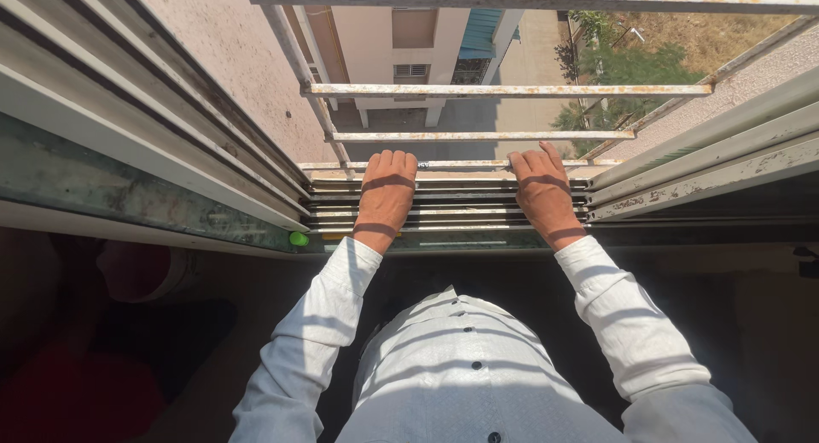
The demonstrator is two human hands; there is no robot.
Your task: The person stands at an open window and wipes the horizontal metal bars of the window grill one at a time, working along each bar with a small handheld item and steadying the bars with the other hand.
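Hands (465,195) flat on window track (452,212), grille (503,90) beyond

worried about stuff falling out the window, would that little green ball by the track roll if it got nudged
Probably: the green ball looks round and smooth, so it would likely roll. It sits on the sill beside the window tracks, which might catch it. It looks small, so probably light.

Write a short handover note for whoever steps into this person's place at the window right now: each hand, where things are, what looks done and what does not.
Left hand: flat, palm down on the window sill tracks, fingers reaching the outer edge, holding nothing.
Right hand: likewise flat on the tracks, empty.
White metal grille stands just beyond the fingertips, paint flaking, rust spots.
Small green ball sits at the left end of the sill.
Done: window appears open.
Left: tracks look grimy; no tool or cloth in view.
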